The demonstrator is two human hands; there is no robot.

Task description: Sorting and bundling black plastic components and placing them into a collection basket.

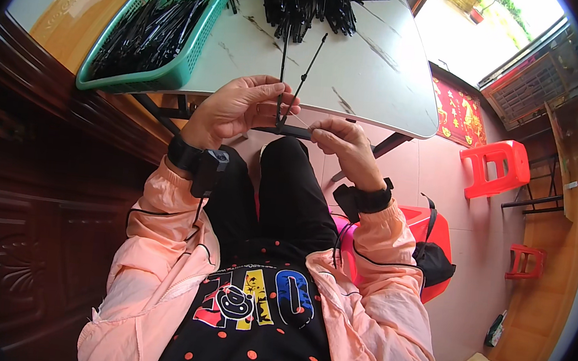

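At the table's near edge my left hand [235,108] is closed on a thin black jointed rod [304,76], pinching it between thumb and fingers. Two slim arms of the rod rise in a narrow V toward the table, and the joint sits low, below the fingers. To its right, my right hand [345,144] pinches the end of a fine pale thread [299,119] that runs across to the rod. A heap of similar black rods [304,4] lies on the far part of the table. Many more black rods [148,36] fill a green plastic basket [213,27] at the left.
The white marbled table [388,86] ends just above my knees. Dark carved wooden furniture [24,259] stands close on the left. A red plastic stool [493,169] and a smaller red stool [526,263] are on the right. Another red seat [439,292] is by my right elbow.
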